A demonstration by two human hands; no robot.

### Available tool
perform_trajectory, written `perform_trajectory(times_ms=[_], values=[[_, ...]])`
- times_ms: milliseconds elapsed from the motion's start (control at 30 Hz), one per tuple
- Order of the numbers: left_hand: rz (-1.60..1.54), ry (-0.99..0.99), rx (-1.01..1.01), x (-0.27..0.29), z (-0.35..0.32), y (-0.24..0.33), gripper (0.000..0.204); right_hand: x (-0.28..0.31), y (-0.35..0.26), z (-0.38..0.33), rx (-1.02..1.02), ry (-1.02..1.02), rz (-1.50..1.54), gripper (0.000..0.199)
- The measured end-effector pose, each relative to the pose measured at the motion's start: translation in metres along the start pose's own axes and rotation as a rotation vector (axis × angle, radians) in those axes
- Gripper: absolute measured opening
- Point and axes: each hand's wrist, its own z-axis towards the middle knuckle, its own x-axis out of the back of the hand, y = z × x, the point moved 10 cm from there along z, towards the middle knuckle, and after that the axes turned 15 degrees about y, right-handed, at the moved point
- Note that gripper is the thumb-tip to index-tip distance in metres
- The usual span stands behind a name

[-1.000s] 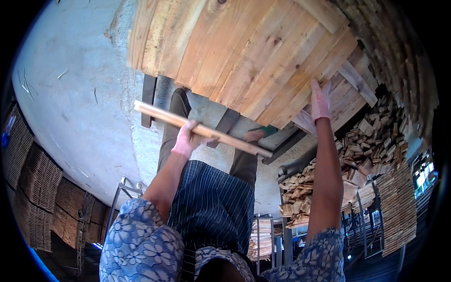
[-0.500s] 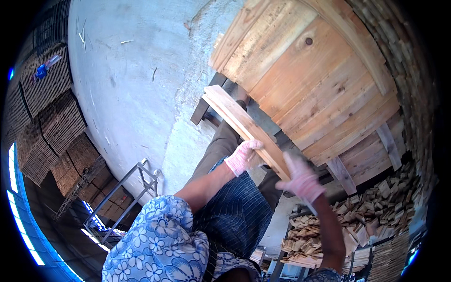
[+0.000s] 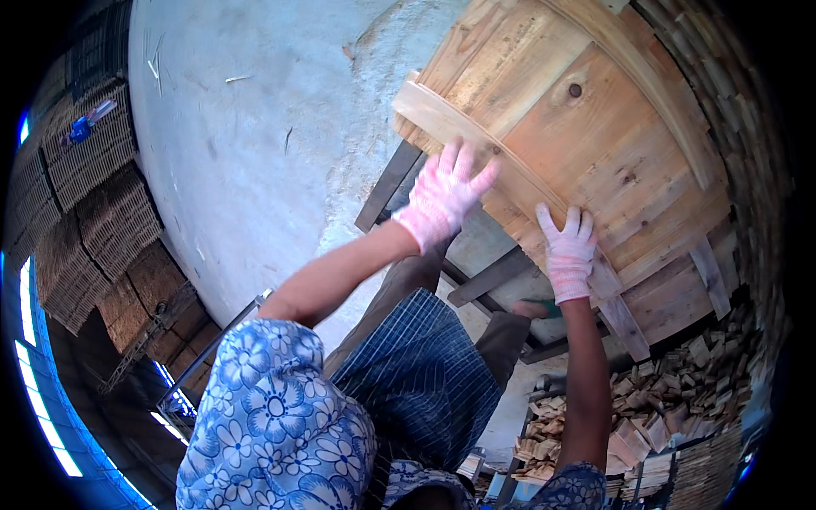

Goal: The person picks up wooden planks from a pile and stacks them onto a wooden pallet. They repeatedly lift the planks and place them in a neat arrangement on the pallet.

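A narrow wooden plank [image 3: 442, 115] lies along the near edge of a surface of pale boards [image 3: 557, 127]. My left hand [image 3: 444, 197], in a pink-and-white knit glove, is open with its fingers spread at the plank's near side; whether the fingertips touch it I cannot tell. Farther right, my right hand [image 3: 569, 253], gloved alike, rests its spread fingers on the right part of the plank. Neither hand grips anything. Part of the plank's right end is hidden behind my right hand.
Dark metal bars [image 3: 489, 276] of a frame show below the boards, near my legs. A heap of small wood offcuts [image 3: 671, 382] lies at the lower right. Stacked slatted bundles [image 3: 93, 187] stand at the left, beyond the grey concrete floor [image 3: 246, 127].
The wood that both hands held over my lap has moved up and away onto the boards' near edge. Both hands have loosened and now have their fingers spread.
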Motion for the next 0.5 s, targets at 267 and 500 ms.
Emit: perform_trajectory(times_ms=[267, 500], values=[[0.274, -0.672, -0.144, -0.093, 0.043, -0.044, 0.054, 0.000, -0.006, 0.007, -0.071, -0.126, 0.155, 0.058], [0.447, -0.357, -0.300, -0.087, 0.043, -0.069, 0.066, -0.016, -0.009, 0.021, -0.238, -0.130, 0.245, 0.049]])
